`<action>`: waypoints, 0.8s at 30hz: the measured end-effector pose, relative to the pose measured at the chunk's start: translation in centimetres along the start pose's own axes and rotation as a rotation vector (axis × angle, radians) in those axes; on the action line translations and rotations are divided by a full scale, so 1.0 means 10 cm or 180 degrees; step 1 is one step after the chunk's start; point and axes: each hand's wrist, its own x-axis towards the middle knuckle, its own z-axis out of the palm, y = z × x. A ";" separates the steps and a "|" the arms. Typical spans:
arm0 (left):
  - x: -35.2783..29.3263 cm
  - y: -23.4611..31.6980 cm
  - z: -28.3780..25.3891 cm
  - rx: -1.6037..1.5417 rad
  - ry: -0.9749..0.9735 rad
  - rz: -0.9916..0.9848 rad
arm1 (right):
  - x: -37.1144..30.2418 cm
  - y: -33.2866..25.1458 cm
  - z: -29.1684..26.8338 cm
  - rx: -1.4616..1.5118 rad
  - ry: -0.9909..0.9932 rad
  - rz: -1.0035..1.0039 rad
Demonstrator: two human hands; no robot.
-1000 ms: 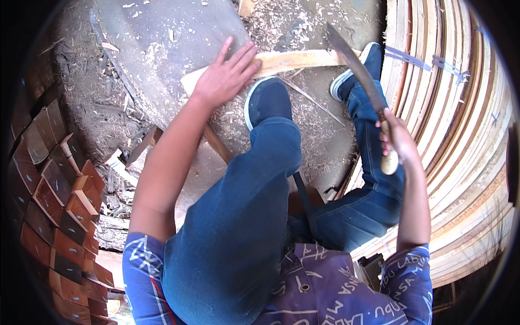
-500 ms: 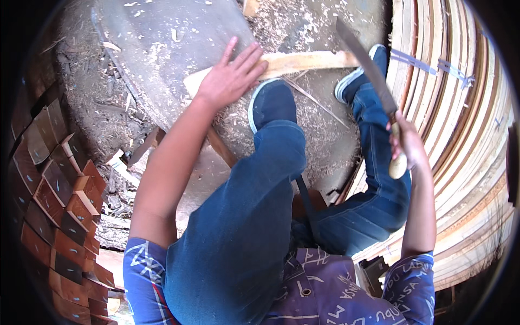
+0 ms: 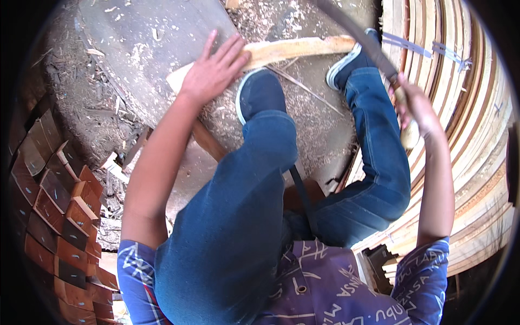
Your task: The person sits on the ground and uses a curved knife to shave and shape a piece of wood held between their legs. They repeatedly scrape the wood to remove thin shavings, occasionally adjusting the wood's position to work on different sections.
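Observation:
A pale, slightly curved wooden plank (image 3: pixel 295 50) lies across the ground ahead of my feet. Flat on its left part rests my left hand (image 3: pixel 216 67), fingers stretched and a little spread. My right hand (image 3: pixel 418 105), at the right, is closed round the light handle of a machete (image 3: pixel 360 35). Its long dark blade slants up and left above the plank's right end, apart from it, and the tip passes out of the top of the view. My left shoe (image 3: pixel 264 95) is close to the plank's near edge; my right shoe (image 3: pixel 352 65) is by its right end.
Long curved-looking boards (image 3: pixel 433 103) are stacked close along the right side. Cut wooden blocks (image 3: pixel 57 216) are piled at the left. A grey sheet (image 3: pixel 157 38) and ground strewn with wood chips (image 3: pixel 319 130) spread ahead. A thin wood strip (image 3: pixel 306 89) lies below the plank.
My right hand has shifted right and the machete's blade has risen, its tip leaving the view. My left hand stays on the plank. The whole view has shifted slightly.

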 end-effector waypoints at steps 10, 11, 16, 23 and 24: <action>0.05 0.03 0.00 0.0044 0.0093 -0.0020 | 0.14 0.49 0.12 0.0151 -0.0413 0.0644; 0.07 0.01 -0.03 0.0020 0.0101 -0.0037 | 0.18 0.49 0.07 0.0297 -0.0534 0.0732; 0.00 -0.01 0.01 -0.0028 0.0150 -0.0125 | 0.12 0.02 -0.20 0.0536 0.0104 0.0013; 0.10 -0.01 0.00 -0.0059 0.0273 -0.0067 | 0.33 0.53 0.18 0.0048 -0.0192 0.0433; 0.08 -0.01 0.00 -0.0100 0.0233 -0.0088 | 0.35 0.57 0.20 0.0259 -0.0254 0.0534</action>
